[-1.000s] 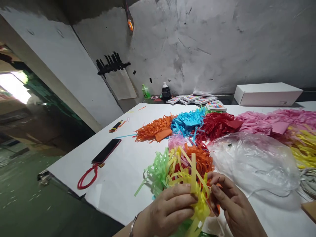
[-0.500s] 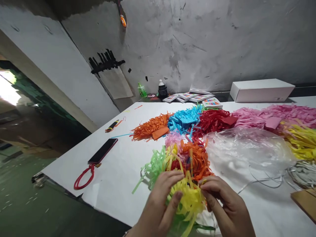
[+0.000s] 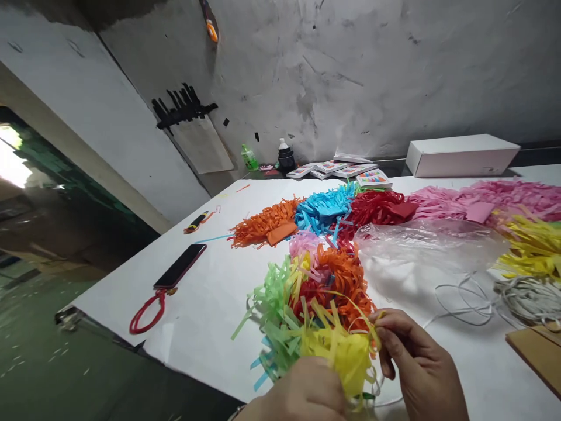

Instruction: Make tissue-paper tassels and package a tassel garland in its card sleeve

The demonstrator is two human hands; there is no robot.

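A yellow tissue-paper tassel [image 3: 337, 351] lies at the near edge of the table between my hands. My right hand [image 3: 414, 356] pinches its yellow twisted end between thumb and fingertips, at the tassel's right side. My left hand [image 3: 309, 389] is low in front of the tassel, blurred, with its back toward me; its fingers are hidden. Beyond the yellow paper sit a light green tassel [image 3: 278, 292] and an orange tassel [image 3: 346, 269], bunched together with some red and pink strips. White string [image 3: 390, 402] runs under the right hand.
Farther back lie orange [image 3: 263, 225], blue [image 3: 324, 209], red [image 3: 379, 207] and pink [image 3: 464, 199] fringe bundles. A clear plastic bag [image 3: 429, 245] and coiled white string [image 3: 530, 298] are on the right. A phone [image 3: 180, 266] with a red strap lies left; a white box [image 3: 462, 155] stands behind.
My left hand has moved down and toward me, its fingers turning out of sight. My right hand has shifted slightly right, still pinching the yellow end. The plastic bag has flattened a little.
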